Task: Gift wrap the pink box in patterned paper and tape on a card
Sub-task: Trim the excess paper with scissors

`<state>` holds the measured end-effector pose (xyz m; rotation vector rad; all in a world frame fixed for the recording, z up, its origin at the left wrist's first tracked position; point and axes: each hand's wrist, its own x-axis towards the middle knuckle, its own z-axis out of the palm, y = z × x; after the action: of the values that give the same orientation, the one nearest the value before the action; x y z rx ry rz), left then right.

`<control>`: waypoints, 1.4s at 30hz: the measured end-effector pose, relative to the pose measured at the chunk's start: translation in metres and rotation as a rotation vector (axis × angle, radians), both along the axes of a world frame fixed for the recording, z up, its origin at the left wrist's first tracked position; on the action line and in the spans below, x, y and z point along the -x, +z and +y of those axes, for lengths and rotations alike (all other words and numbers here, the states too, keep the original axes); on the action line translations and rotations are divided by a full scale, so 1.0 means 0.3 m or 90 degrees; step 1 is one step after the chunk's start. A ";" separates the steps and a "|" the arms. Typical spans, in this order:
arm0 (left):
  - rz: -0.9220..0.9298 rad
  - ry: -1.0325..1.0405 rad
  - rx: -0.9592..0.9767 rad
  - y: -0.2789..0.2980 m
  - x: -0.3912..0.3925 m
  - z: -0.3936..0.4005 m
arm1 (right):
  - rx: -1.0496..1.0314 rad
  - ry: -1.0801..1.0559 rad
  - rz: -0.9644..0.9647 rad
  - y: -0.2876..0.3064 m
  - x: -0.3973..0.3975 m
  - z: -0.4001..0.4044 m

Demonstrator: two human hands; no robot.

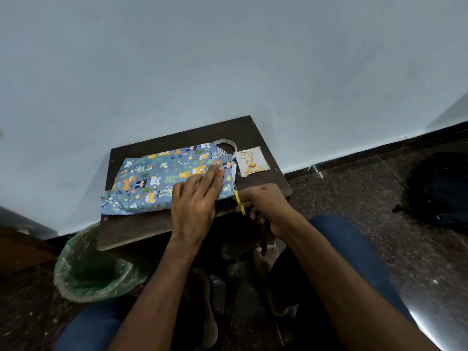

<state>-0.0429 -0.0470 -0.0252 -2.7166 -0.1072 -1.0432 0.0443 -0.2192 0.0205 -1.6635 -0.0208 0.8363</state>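
Observation:
Blue patterned paper with cartoon animals (157, 176) covers the box on a small dark wooden table (141, 229); no pink shows. My left hand (197, 201) lies flat with straight fingers on the paper's right part, pressing it down. My right hand (263, 206) grips yellow-handled scissors (239, 201) at the paper's near right edge, the blades pointing up along that edge. A roll of clear tape (229, 146) sits behind the paper's far right corner. A white birthday card with gold lettering (253, 162) lies on the table to the right.
A bin lined with a green bag (88, 269) stands on the floor at the table's near left. A pale wall rises right behind the table. A dark bag (440, 188) lies on the stone floor at the right. My knees and bare feet are below the table.

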 end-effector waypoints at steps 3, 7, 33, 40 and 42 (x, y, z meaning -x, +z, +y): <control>0.004 0.001 0.005 0.001 0.002 -0.001 | 0.004 0.000 -0.017 -0.002 0.003 0.001; 0.014 0.007 0.002 0.004 0.002 -0.002 | 0.005 -0.002 -0.023 -0.007 0.003 0.001; 0.095 0.063 0.216 0.049 0.006 0.014 | -0.167 -0.152 -0.130 -0.042 -0.018 0.030; 0.053 0.035 0.208 0.135 0.078 0.046 | -0.202 -0.184 -0.255 -0.063 -0.057 0.118; 0.059 0.015 0.192 0.165 0.103 0.052 | -0.266 -0.148 -0.236 -0.044 -0.050 0.144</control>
<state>-0.0736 -0.0314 0.0242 -3.0189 -0.3027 -0.9615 0.0594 -0.1761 0.0073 -1.3693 -0.2391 0.3115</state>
